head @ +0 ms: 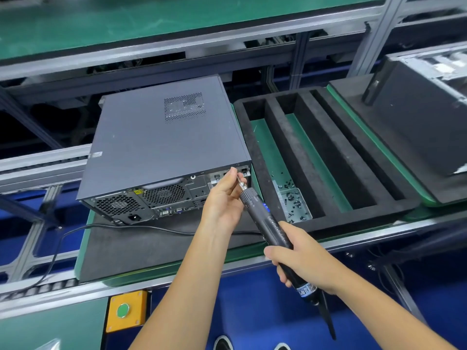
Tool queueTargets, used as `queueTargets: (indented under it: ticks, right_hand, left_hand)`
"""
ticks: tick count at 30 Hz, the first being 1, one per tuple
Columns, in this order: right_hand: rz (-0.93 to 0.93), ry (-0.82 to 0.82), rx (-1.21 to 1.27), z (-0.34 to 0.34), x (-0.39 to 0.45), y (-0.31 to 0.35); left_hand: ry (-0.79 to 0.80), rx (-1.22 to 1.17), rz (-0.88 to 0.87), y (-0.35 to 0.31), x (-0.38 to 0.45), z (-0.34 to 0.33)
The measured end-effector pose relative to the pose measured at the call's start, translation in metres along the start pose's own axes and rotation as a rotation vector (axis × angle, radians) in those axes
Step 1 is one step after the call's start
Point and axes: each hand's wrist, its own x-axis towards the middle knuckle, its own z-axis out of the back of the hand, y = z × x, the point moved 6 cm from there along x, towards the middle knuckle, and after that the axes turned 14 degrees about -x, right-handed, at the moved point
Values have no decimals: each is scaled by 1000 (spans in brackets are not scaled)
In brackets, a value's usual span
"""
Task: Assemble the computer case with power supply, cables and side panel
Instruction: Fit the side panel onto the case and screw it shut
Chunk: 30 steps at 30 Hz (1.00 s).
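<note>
On the green worktop (156, 271) the computer case (164, 147) lies up-left of the electric screwdriver (267, 223), right hand (303, 261) gripping its barrel, left hand (225, 195) pinching its bit toward the rear top corner.

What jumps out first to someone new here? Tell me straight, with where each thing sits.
The dark grey computer case lies on its side on the black mat, side panel on, rear ports facing the person. At its upper right rear corner, the left hand pinches the bit of a black electric screwdriver whose body the right hand grips. To the right, a black foam tray holds a small metal dish of screws.
</note>
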Motion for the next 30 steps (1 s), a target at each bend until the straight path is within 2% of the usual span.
queueTargets:
  ticks: [9,12,14,19,30]
  right_hand:
    - [-28,-15,3,5,-2,-4]
    - [-35,-28,-14,8,-2,-5]
    - [-34,-42,-24,10,-2,-5]
    - [-37,-59,-26,8,-1,-5]
    - [-43,-60,-79,4,0,-7]
  left_hand:
    - [-64,-13,62,8,3,-5]
    - [-31,22,61,6,4,-8]
    - [0,66,44,7,1,-12]
    - [-56,41,-99,9,-6,-15]
    - [-129,56,-168,12,-14,-11]
